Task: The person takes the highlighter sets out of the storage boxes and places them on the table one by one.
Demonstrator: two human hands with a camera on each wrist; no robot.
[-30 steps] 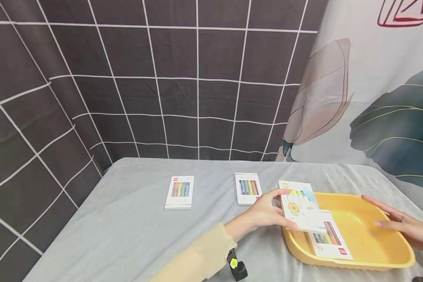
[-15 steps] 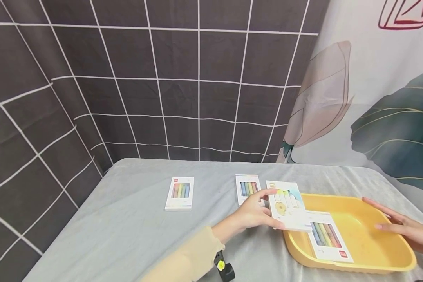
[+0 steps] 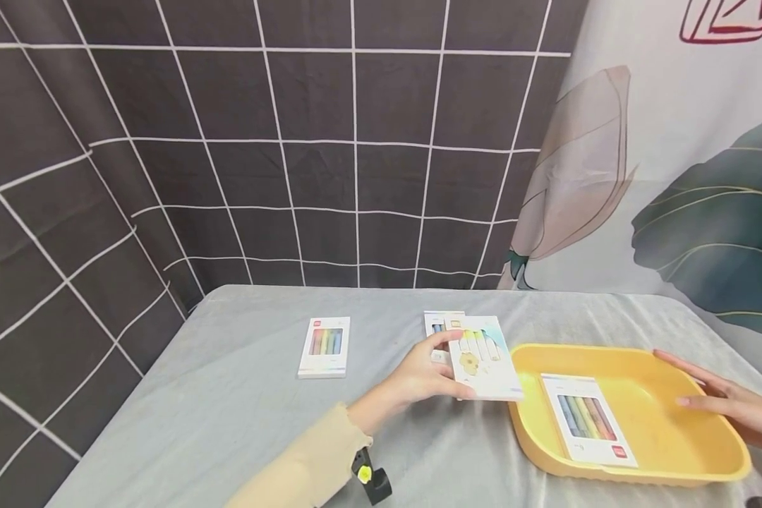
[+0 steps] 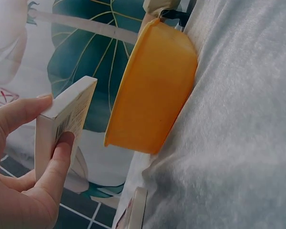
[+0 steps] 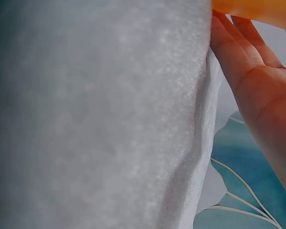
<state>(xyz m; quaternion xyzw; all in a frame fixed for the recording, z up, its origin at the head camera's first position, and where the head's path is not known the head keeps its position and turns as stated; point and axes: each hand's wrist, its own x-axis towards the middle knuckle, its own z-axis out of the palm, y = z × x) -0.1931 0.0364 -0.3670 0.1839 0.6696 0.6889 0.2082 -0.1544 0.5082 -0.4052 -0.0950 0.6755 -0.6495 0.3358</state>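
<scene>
My left hand point(image 3: 419, 374) grips a flat white box point(image 3: 490, 367) by its left edge, thumb on the near side. Its front is printed with yellow-green-tipped sticks and a round tan figure; in the left wrist view its back carries a barcode. The box is held just left of a yellow tray point(image 3: 667, 451). Inside the tray lies a white windowed box of coloured sticks point(image 3: 585, 420). At the tray's right end my right hand point(image 3: 733, 413) holds the rim, thumb over it, fingers along the outer wall.
Another windowed box point(image 3: 437, 321) lies behind the held box, partly hidden by it. A similar box point(image 3: 324, 348) lies farther left on the grey cloth point(image 3: 241, 416). Dark gridded curtain point(image 3: 311, 176) and a leaf-patterned curtain point(image 3: 609, 261) hang behind the table.
My left hand has carried the white box leftward from over the tray, uncovering the box inside it and covering part of the one behind. My right hand stays at the rim.
</scene>
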